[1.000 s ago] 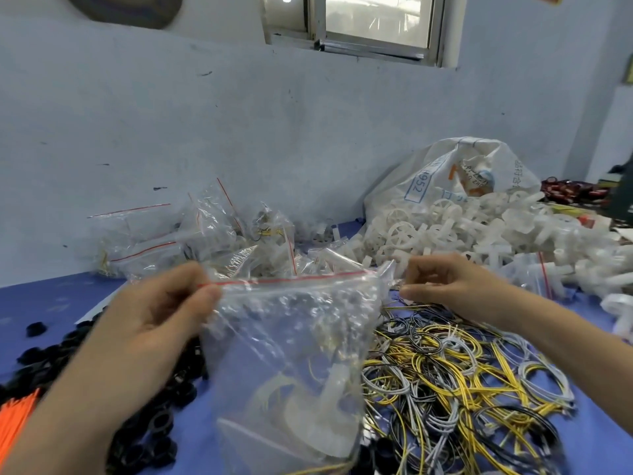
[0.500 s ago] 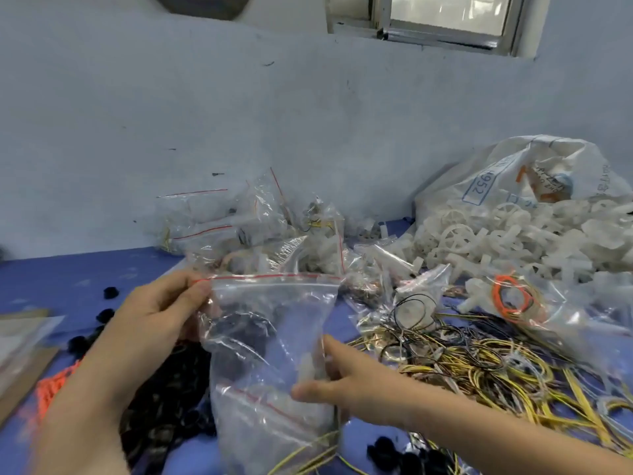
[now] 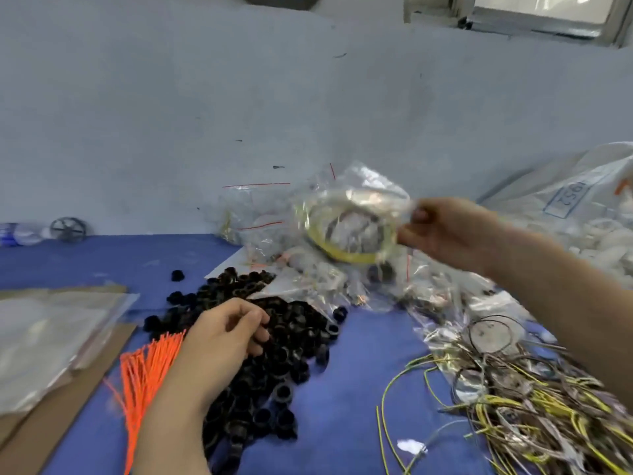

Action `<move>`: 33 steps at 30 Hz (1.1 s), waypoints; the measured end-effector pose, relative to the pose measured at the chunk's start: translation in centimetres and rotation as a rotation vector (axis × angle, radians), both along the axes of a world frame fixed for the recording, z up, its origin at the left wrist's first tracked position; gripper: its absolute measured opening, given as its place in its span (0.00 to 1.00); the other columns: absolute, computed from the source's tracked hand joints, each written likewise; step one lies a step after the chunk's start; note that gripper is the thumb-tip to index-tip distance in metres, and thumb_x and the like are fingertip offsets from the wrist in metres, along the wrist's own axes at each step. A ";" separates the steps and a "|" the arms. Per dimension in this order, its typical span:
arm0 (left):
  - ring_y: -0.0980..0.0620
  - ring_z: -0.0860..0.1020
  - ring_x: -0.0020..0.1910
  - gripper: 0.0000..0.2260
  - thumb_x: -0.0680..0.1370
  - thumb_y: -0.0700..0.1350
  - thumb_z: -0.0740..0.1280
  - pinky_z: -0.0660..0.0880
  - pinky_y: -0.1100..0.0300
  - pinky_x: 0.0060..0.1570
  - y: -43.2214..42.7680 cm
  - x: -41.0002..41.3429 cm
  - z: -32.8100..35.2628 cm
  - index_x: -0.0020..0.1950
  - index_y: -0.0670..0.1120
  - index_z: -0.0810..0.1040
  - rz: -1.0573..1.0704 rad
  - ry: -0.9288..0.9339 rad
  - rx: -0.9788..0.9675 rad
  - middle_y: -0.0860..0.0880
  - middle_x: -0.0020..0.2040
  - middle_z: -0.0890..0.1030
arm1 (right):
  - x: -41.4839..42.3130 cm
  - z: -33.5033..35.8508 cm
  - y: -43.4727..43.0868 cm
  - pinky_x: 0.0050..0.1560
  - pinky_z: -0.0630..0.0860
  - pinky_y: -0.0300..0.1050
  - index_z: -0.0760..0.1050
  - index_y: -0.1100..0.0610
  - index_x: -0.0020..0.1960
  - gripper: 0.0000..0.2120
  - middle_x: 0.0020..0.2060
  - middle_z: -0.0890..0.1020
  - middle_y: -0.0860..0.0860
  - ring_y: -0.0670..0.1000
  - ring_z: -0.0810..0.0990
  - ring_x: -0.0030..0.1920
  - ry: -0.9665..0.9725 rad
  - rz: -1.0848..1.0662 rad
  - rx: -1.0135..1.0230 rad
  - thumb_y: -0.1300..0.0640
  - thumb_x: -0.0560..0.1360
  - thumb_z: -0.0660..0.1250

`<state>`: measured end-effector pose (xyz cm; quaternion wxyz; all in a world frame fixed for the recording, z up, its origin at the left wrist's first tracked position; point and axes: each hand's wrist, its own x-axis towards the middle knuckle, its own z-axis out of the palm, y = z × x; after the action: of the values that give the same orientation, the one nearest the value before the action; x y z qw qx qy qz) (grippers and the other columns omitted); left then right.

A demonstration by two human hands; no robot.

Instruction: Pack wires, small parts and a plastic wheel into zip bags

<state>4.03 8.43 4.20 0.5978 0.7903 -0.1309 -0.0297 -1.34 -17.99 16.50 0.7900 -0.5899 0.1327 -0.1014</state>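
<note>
My right hand (image 3: 452, 234) pinches a filled clear zip bag (image 3: 352, 228) by its edge and holds it in the air above the heap of packed zip bags (image 3: 294, 255) by the wall; a yellow wire loop and something white show through it, blurred. My left hand (image 3: 222, 341) hovers with loosely curled fingers over the pile of small black ring parts (image 3: 274, 344) on the blue table (image 3: 359, 389); no part shows in its fingers. Coiled yellow, grey and black wires (image 3: 534, 406) lie at the right.
A bundle of orange cable ties (image 3: 147, 368) lies left of my left arm. Flat empty zip bags (image 3: 48, 334) rest on brown cardboard (image 3: 65, 416) at the left edge. A big white sack with white plastic wheels (image 3: 589, 221) stands at the right. A grey wheel (image 3: 68, 229) sits by the wall.
My left hand let go of the bag's top and dropped to the black parts. My right hand carried the filled bag up and back toward the packed heap. The view swung left.
</note>
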 end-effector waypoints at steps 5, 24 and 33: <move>0.59 0.80 0.33 0.10 0.82 0.43 0.61 0.72 0.62 0.40 -1.7 -0.3 0.5 0.44 0.50 0.79 -0.034 -0.021 0.064 0.52 0.38 0.83 | 0.8 1.6 1.0 0.66 0.68 0.54 0.59 0.64 0.72 0.29 0.71 0.59 0.69 0.67 0.65 0.69 -0.130 -0.074 0.375 0.47 0.80 0.59; 0.35 0.49 0.77 0.26 0.81 0.61 0.54 0.44 0.37 0.73 15.1 5.3 -5.3 0.78 0.60 0.52 0.373 0.172 1.027 0.39 0.78 0.52 | -8.1 -22.4 15.1 0.40 0.70 0.32 0.73 0.52 0.46 0.09 0.43 0.78 0.47 0.44 0.75 0.44 -0.049 -0.223 -0.228 0.65 0.78 0.61; 0.41 0.78 0.52 0.10 0.78 0.49 0.63 0.74 0.55 0.48 18.7 5.1 -5.9 0.49 0.43 0.77 0.519 -0.117 1.281 0.41 0.52 0.80 | -7.9 -22.4 14.7 0.50 0.72 0.43 0.74 0.56 0.48 0.06 0.45 0.79 0.51 0.51 0.77 0.48 -0.012 -0.189 -0.257 0.65 0.78 0.61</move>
<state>9.13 27.17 -1.70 -0.0069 0.9936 0.0736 0.0856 -9.25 -3.26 -5.85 0.6959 -0.6703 0.1686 -0.1950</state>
